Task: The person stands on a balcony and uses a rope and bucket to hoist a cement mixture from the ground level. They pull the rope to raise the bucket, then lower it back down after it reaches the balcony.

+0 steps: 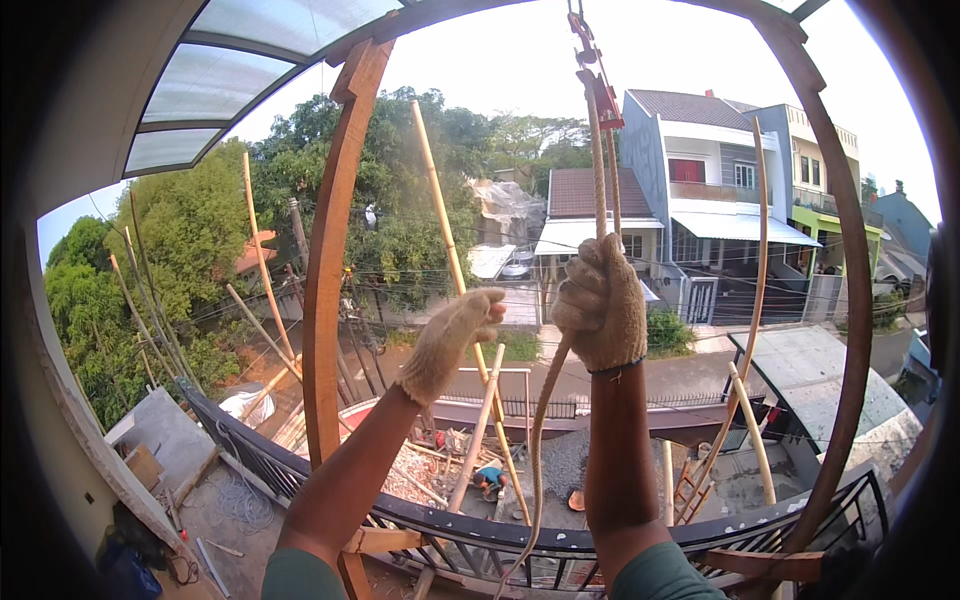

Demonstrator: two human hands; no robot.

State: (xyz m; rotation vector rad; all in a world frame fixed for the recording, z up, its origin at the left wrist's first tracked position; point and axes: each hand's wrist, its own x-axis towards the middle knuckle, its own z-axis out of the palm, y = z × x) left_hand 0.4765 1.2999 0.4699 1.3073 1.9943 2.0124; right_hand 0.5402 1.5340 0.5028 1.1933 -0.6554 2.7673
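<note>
My right hand (602,304), in a knitted work glove, is closed around a thick rope (599,180) that runs up to a red metal pulley block (600,94) hung from above. Below my fist the rope's tail curves down past the balcony railing. A second length of rope drops from the pulley behind the first. To the left, my left hand (459,337), gloved alike, is raised off the rope with its fingers partly curled and nothing visible in it; a fingertip shows bare.
A black metal railing (559,538) crosses in front of me, with wooden posts (330,247) at both sides. Bamboo poles (442,202) stand beyond. Down below, a person (490,478) crouches near rubble and gravel. Coiled wire (244,504) lies on the floor at left.
</note>
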